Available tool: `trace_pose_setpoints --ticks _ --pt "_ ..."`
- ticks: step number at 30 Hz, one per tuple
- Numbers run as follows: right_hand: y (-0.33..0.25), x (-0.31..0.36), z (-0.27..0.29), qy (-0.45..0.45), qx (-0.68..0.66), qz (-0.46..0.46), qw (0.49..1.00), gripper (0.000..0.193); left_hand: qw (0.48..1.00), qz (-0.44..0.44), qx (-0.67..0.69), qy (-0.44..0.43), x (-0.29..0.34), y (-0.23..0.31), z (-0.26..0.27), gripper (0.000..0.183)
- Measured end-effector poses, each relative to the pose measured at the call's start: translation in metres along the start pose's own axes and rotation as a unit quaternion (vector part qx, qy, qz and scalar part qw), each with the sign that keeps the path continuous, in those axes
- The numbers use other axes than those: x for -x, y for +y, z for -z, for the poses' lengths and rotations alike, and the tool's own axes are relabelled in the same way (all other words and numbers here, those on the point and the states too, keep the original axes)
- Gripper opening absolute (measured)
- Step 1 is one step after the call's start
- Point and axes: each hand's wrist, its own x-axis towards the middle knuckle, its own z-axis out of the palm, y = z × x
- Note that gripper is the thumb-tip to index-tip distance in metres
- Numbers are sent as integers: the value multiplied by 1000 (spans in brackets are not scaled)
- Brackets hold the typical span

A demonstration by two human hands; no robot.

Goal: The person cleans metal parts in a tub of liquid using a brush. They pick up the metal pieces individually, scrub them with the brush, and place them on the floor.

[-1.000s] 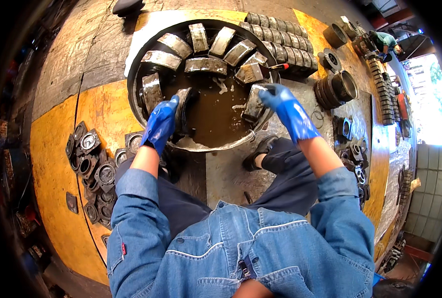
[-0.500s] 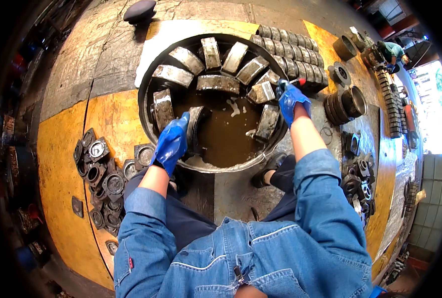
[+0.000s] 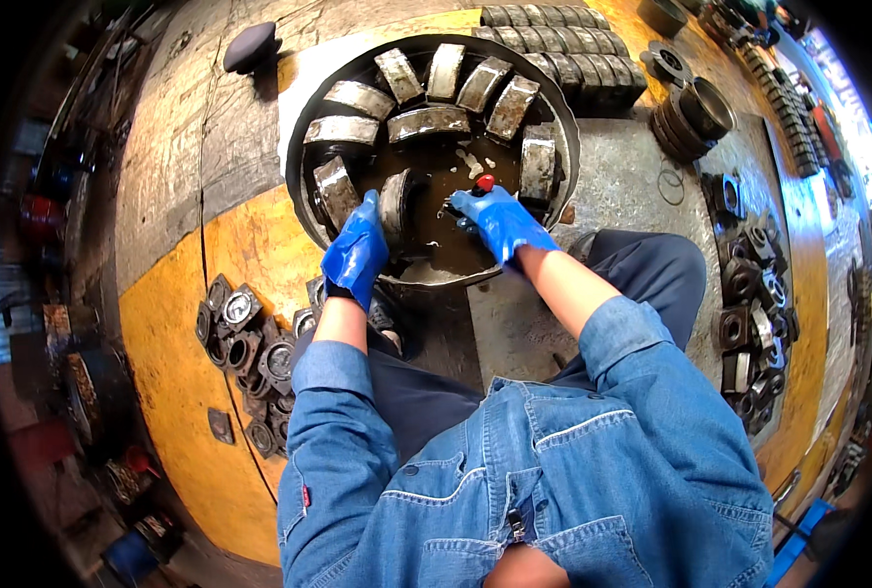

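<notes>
Reaching over the near edge of the round tub (image 3: pixel 446 283), the left grip (image 3: pixel 359 247), in a glossy blue glove, lies against the left side of a curved metal block (image 3: pixel 394 208), which sits inside the tub, left of its middle; its fingers are partly hidden, so I cannot tell whether they are closed on it. The right grip (image 3: pixel 501 222), gloved alike, is wrapped around a red-ended tool (image 3: pixel 484 183), whose lower part is mostly covered. The block looks thick, stiff and probably heavy, unlikely to bend or break in the hand, and its sheen suggests a slippery skin; a full hold across its width, fingers hooked behind the side edges, should serve better than a pinch on the smooth curved face. Brown liquid (image 3: pixel 438 174) beside it likely makes it slicker. Farther off, similar blocks (image 3: pixel 446 73) line the tub's far edge, and past its far right edge stand rows of dark metal parts (image 3: pixel 575 71).
</notes>
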Motion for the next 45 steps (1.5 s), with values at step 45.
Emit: trace_pose_setpoints --ticks 45 --pt "-11 -51 -18 61 -573 -100 811 32 997 -34 -47 47 -4 -30 -21 40"
